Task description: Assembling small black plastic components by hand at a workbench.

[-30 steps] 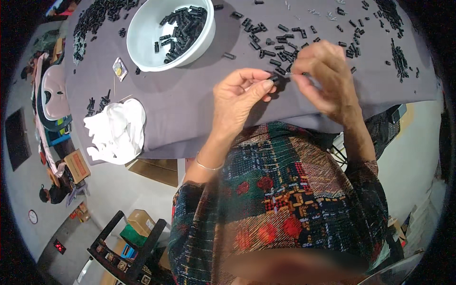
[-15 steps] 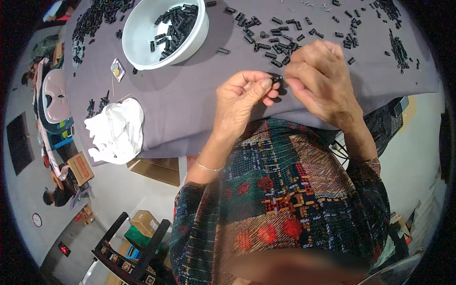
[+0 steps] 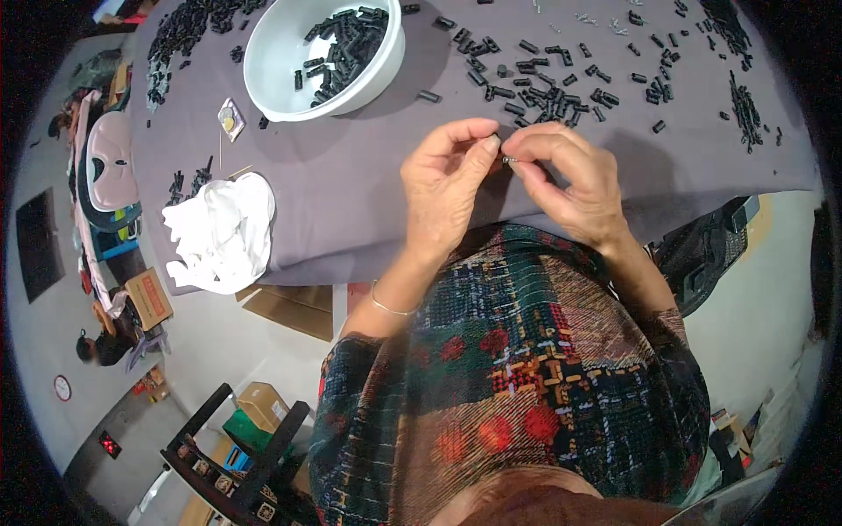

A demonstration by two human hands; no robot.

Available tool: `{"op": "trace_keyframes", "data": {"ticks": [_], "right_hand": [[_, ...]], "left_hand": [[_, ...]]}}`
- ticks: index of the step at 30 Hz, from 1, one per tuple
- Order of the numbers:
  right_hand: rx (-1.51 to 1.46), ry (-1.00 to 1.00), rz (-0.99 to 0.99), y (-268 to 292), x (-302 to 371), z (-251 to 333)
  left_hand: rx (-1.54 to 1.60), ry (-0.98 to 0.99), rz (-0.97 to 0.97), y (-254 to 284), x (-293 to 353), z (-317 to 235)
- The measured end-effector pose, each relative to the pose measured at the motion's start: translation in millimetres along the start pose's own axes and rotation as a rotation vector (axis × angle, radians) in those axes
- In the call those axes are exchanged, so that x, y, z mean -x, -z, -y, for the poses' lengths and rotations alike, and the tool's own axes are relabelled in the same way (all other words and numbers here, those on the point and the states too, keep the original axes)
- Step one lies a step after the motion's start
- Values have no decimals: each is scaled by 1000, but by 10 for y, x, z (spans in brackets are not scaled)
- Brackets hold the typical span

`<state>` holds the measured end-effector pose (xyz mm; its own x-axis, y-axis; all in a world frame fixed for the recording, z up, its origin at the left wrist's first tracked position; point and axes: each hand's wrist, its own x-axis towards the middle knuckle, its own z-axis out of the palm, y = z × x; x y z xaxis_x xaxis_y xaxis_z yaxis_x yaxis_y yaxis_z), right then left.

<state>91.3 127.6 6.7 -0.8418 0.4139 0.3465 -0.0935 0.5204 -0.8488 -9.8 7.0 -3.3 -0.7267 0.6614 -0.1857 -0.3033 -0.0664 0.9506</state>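
Note:
Over the front part of the table, my left hand (image 3: 443, 180) is closed in a pinch of thumb and forefinger. Only a dark bit of a small black part shows at its fingertips; the rest is hidden. Close by on the right, my right hand (image 3: 574, 180) pinches a tiny metal piece (image 3: 509, 160) that looks like a screw or spring. The fingertips of both hands nearly meet. Just beyond them lies a loose pile of short black cylindrical parts (image 3: 548, 105).
A white bowl (image 3: 263, 88) of black parts stands at the far left. Small silvery pieces (image 3: 614, 24) lie at the back, thin black pieces (image 3: 745, 110) at the right. A white cloth (image 3: 224, 232) and a small packet (image 3: 231, 120) lie on the left.
My right hand has turned and come lower and nearer my left, its fingertips now holding the tiny metal piece. The black part in my left hand is more hidden. The whole view has shifted slightly.

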Motion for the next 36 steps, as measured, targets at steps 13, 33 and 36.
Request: {"op": "trace_keyframes", "data": {"ticks": [13,33,36], "right_hand": [[337,307,20,251,-137,-33],[74,191,127,292,-119,34],[28,205,167,301,-135,33]], "left_hand": [[48,-33,48,6,9,-100],[105,79,162,109,-10,-58],[202,95,233,144,-39,-25]]}}
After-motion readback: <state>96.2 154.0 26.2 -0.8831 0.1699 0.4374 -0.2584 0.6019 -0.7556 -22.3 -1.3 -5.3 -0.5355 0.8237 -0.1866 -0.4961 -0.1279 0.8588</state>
